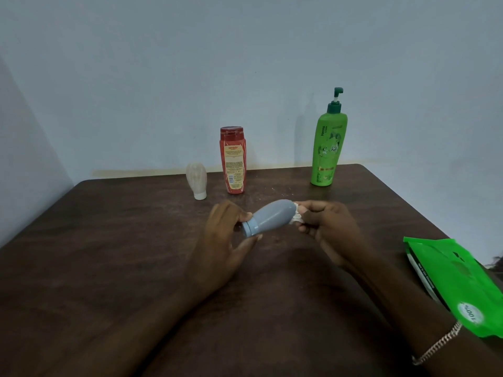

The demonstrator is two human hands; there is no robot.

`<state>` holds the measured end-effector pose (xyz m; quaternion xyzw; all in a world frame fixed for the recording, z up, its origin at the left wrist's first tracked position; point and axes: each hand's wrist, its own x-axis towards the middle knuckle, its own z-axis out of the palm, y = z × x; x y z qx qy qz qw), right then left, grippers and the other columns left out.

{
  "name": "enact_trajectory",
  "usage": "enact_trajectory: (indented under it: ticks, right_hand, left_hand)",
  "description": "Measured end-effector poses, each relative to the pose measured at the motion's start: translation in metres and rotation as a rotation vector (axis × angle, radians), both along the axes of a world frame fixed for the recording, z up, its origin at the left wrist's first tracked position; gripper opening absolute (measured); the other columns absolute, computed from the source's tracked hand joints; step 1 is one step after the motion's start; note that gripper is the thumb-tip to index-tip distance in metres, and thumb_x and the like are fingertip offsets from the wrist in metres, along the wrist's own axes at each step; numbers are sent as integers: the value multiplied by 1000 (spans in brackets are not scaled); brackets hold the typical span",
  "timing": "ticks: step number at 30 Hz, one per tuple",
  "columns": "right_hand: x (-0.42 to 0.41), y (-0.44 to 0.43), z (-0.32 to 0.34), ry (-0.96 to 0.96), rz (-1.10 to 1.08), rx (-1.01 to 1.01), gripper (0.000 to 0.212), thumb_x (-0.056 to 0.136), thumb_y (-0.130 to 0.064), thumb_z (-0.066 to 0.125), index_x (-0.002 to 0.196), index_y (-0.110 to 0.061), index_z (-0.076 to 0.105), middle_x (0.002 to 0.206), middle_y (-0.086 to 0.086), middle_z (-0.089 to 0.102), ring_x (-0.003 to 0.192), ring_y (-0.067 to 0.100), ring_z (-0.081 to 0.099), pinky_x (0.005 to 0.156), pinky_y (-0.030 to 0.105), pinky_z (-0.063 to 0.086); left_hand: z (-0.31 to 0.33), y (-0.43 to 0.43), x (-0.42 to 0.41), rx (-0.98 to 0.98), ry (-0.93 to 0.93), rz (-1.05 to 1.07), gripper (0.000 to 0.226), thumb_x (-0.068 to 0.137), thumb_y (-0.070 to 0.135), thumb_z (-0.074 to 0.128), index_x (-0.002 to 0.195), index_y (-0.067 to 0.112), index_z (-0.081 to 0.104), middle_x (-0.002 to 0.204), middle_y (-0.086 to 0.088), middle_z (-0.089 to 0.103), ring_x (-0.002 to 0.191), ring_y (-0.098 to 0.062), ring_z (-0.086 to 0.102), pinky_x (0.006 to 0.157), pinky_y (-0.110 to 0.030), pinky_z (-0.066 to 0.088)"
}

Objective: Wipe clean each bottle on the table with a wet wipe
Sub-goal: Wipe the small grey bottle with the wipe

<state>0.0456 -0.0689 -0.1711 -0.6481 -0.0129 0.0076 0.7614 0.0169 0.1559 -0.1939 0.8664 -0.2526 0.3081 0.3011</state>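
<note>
Grey bottle (269, 216): held sideways above surface (114, 248), left hand (226, 240) pinching cap end to steady it, right hand (330, 229) bunching wet wipe (297, 214) against base.

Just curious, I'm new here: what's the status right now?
Left hand grips grey bottle at cap. Right hand presses wet wipe on its base. Three bottles wait behind. Nothing blocking.

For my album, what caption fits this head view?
Left hand holds a grey bottle while the right hand wipes its base with a wet wipe.
</note>
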Motion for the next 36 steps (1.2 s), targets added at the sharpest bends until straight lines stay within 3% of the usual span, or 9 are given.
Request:
enact_trajectory:
  ticks: [3, 8, 12, 16, 19, 21, 24, 29, 36]
  right_hand:
    - [-6, 11, -3, 36, -12, 61, 19, 94, 6, 51, 102, 4, 68, 91, 19, 69, 70, 17, 59, 59, 21, 53]
    - [-28, 48, -15, 18, 55, -57, 14, 95, -4, 57, 95, 0, 71, 79, 12, 70, 65, 14, 61, 64, 25, 52]
    - [-30, 51, -12, 33, 39, -64, 13, 94, -4, 59, 93, 1, 72, 84, 13, 72, 68, 14, 62, 66, 24, 53]
    - [-21, 34, -4, 141, -63, 218, 18, 94, 5, 49, 103, 5, 66, 101, 18, 70, 79, 17, 68, 69, 24, 55]
    - [-12, 17, 0, 111, -119, 288, 22, 95, 7, 46, 104, 0, 65, 107, 17, 69, 88, 19, 68, 67, 22, 55]
    - [-6, 6, -2, 42, -138, 221, 21, 95, 4, 50, 102, -3, 69, 107, 15, 70, 83, 16, 65, 64, 21, 53]
    - [-1, -3, -8, -52, -48, -67, 20, 95, -3, 57, 99, -11, 75, 103, 11, 73, 77, 13, 61, 61, 26, 50]
    - [-5, 2, -9, -91, 74, -191, 21, 99, -9, 53, 110, -11, 71, 91, 12, 75, 75, 16, 64, 63, 31, 53]
    - [-17, 27, -15, -39, 188, -208, 18, 99, -13, 53, 108, -6, 68, 91, 19, 73, 69, 21, 65, 66, 31, 56]
  left_hand:
    - [1, -1, 0, -79, 8, 22, 38, 79, 23, 85, 104, 18, 57, 106, 7, 55, 95, -7, 55, 73, -19, 49]
    - [0, -4, 2, -105, -8, 51, 39, 76, 15, 86, 99, 18, 55, 101, 6, 54, 91, -9, 54, 73, -23, 49]
    - [3, -3, 0, -95, 1, 55, 45, 75, 16, 86, 99, 27, 50, 101, 10, 52, 89, -5, 52, 72, -14, 46]
    - [3, -4, -1, -92, 19, 65, 39, 77, 21, 85, 99, 24, 53, 101, 10, 51, 88, -3, 51, 71, -11, 43]
    - [2, -2, 0, -69, 53, 41, 39, 76, 22, 86, 102, 21, 58, 103, 11, 52, 90, -3, 54, 71, -11, 45]
    - [3, -1, 0, -59, 73, 6, 40, 75, 23, 87, 104, 22, 59, 104, 11, 55, 91, -2, 55, 73, -10, 46]
    - [5, 2, -1, -104, 135, -25, 39, 76, 29, 87, 104, 26, 61, 103, 17, 58, 92, -3, 58, 73, -11, 48]
    - [6, 9, -3, -325, 298, -60, 35, 77, 33, 86, 103, 33, 63, 103, 20, 66, 95, -6, 64, 75, -21, 57]
    - [14, -1, -4, -792, 534, -219, 34, 90, 18, 71, 120, 27, 59, 119, 14, 71, 113, -6, 67, 96, -38, 58]
